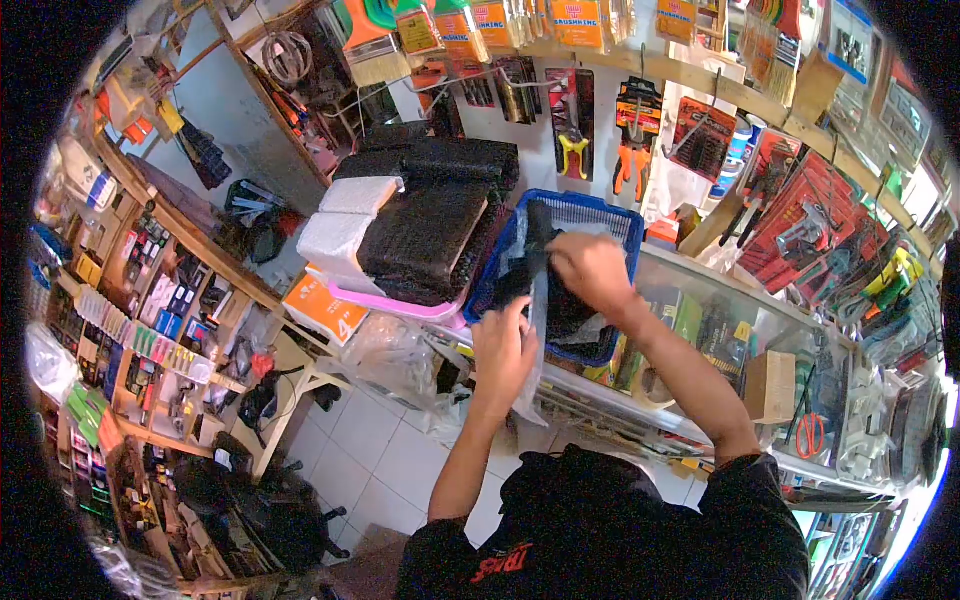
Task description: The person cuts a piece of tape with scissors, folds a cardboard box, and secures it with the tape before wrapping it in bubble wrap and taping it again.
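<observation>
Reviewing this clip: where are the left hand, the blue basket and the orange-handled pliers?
Left hand (502, 352), head view: back of the hand.
Blue basket (588, 203), head view: far rim.
Orange-handled pliers (632, 156), head view: upper handles.

A package stack (415, 235) sits left of the basket (592, 206).
</observation>
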A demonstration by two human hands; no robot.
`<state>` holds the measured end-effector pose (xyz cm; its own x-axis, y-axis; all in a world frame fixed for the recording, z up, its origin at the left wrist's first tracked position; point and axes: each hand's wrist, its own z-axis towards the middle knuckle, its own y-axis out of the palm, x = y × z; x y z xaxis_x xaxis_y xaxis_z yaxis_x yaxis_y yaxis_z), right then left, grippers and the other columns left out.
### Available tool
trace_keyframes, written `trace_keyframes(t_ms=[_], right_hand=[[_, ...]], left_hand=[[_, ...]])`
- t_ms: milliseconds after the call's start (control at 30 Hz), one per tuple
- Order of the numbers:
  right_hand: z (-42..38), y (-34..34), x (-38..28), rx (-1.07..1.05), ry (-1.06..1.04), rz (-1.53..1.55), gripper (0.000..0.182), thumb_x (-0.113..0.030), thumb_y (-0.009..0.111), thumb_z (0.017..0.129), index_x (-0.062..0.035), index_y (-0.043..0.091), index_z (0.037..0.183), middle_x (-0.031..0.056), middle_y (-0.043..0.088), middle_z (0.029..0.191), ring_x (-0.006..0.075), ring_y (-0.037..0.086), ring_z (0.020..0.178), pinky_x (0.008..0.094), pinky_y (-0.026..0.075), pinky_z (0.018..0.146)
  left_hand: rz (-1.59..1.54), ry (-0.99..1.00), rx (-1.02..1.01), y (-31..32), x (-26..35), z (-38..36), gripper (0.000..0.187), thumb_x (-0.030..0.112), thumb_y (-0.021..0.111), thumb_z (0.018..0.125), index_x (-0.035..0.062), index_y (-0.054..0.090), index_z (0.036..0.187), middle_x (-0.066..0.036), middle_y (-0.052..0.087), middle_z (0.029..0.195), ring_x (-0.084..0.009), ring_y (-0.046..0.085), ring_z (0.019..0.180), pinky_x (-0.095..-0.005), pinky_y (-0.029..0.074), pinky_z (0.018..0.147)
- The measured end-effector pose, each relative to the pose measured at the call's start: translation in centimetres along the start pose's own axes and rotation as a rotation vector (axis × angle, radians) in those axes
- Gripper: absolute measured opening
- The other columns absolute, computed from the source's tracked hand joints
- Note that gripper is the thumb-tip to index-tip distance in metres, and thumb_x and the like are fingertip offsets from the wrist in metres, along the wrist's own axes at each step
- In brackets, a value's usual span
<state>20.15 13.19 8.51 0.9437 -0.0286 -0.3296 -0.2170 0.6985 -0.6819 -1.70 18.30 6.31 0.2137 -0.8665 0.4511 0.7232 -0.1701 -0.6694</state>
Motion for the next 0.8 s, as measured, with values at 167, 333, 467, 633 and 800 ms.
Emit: trace_keyframes(t_ms=[167, 333, 467, 633, 800], right_hand=[[2.3, -0.7, 3.2, 0.168, 0.556, -0.058, 0.024, -0.026, 0.071, 0.089, -0.0063, 0.067, 0.102, 0.02, 0.072, 0.089, 0.0414, 0.07, 0.086, 0.0512, 0.055, 0.076], [0.5, 1.2, 7.9, 0.075, 0.717, -0.195, 0.029, -0.029, 0.068, 0.09, -0.0053, 0.061, 0.105, 0.0245, 0.071, 0.087, 0.0463, 0.07, 0.086, 0.0546, 0.054, 0.076], [-1.2, 2.2, 8.2, 0.013, 0.778, -0.107, 0.042, -0.027, 0.069, 0.088, -0.007, 0.056, 0.123, 0.0281, 0.071, 0.096, 0.047, 0.069, 0.093, 0.0573, 0.053, 0.081], [-2.1, 1.6, 6.3, 0.369, 0.422, -0.016, 0.049, -0.028, 0.075, 0.088, -0.0067, 0.054, 0.127, 0.024, 0.068, 0.102, 0.0418, 0.068, 0.094, 0.0524, 0.052, 0.089], [-6.8, -6.0, -3.1, -0.119, 0.542, 0.471, 0.041, -0.038, 0.066, 0.099, 0.0002, 0.066, 0.113, 0.0188, 0.067, 0.102, 0.0317, 0.064, 0.104, 0.0447, 0.047, 0.098]], left_hand=[[-0.243, -0.196, -0.093, -1.8, 0.9, -2.1, 0.051, 0.005, 0.07, 0.085, 0.0055, 0.057, 0.134, -0.008, 0.063, 0.098, -0.0291, 0.058, 0.095, -0.0445, 0.044, 0.088], [-0.648, -0.262, 0.006, -8.3, 2.9, -6.9, 0.047, 0.004, 0.069, 0.088, 0.0013, 0.056, 0.133, -0.009, 0.064, 0.116, -0.0196, 0.06, 0.104, -0.0354, 0.046, 0.099], [-0.951, -0.389, 0.341, -13.4, 2.5, -11.4, 0.057, 0.007, 0.08, 0.075, 0.0044, 0.052, 0.125, -0.008, 0.059, 0.117, -0.0215, 0.06, 0.107, -0.0354, 0.048, 0.097], [-1.132, -0.428, 0.551, -15.5, 1.8, -14.2, 0.063, 0.015, 0.082, 0.069, 0.0117, 0.044, 0.119, -0.007, 0.056, 0.111, -0.0243, 0.06, 0.104, -0.0406, 0.05, 0.092], [-1.263, -0.404, 0.571, -15.1, 4.2, -13.2, 0.046, 0.012, 0.07, 0.076, 0.0084, 0.046, 0.115, -0.012, 0.062, 0.1, -0.0243, 0.061, 0.093, -0.0407, 0.05, 0.086]])
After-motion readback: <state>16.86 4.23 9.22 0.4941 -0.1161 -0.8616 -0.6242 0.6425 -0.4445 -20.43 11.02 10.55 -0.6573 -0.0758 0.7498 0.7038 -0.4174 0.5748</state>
